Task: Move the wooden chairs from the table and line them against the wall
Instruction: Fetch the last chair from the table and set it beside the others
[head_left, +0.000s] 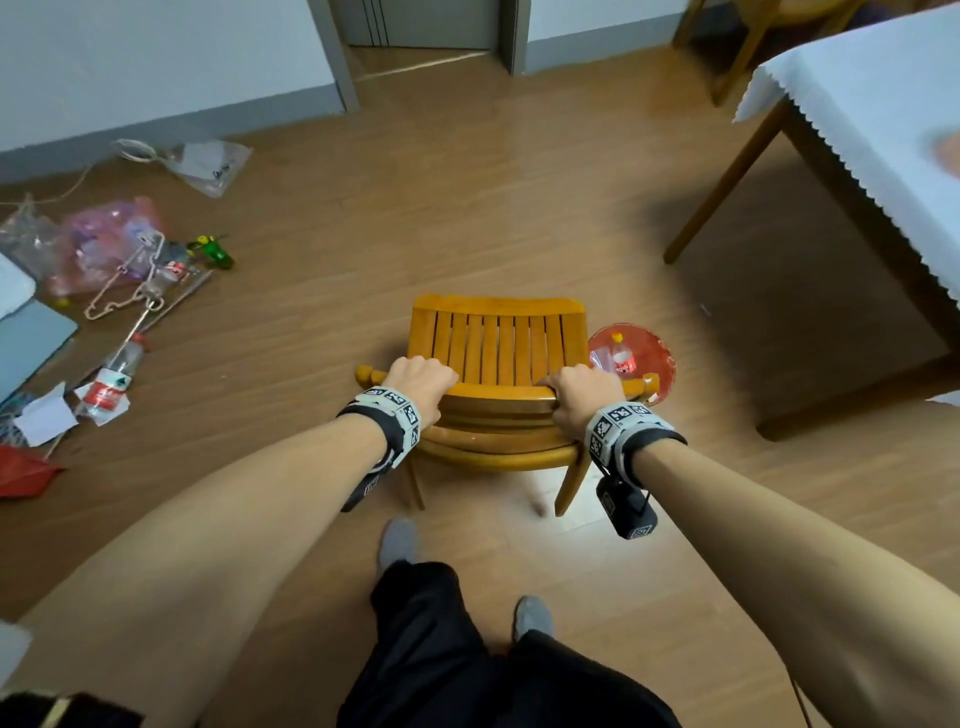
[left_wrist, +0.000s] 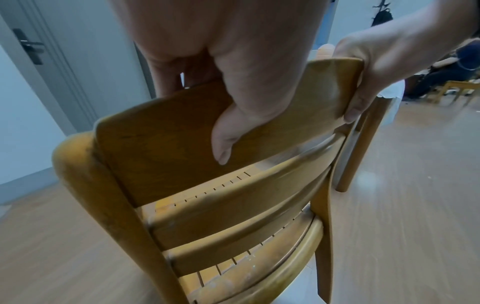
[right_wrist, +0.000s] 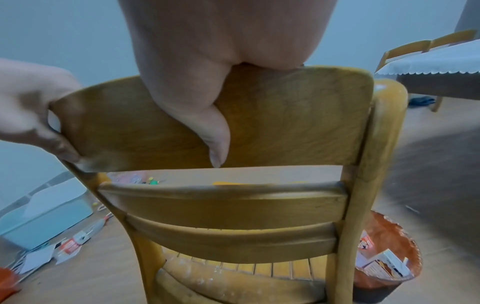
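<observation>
A yellow-brown wooden chair (head_left: 498, 338) with a slatted seat stands on the wood floor in front of me, its back toward me. My left hand (head_left: 421, 382) grips the left part of the top back rail (left_wrist: 182, 127), fingers over the front and thumb behind. My right hand (head_left: 584, 397) grips the right part of the same rail (right_wrist: 285, 115) in the same way. In the left wrist view the right hand (left_wrist: 376, 67) shows at the rail's far end; in the right wrist view the left hand (right_wrist: 33, 115) wraps the other end. Another wooden chair (head_left: 737, 47) stands at the table's far side.
A table with a white cloth (head_left: 878, 104) fills the right. A red bin (head_left: 639, 358) with rubbish sits just right of the chair. Bags, bottles and hangers (head_left: 119, 270) litter the floor on the left by the white wall (head_left: 130, 62). A doorway (head_left: 426, 31) lies ahead.
</observation>
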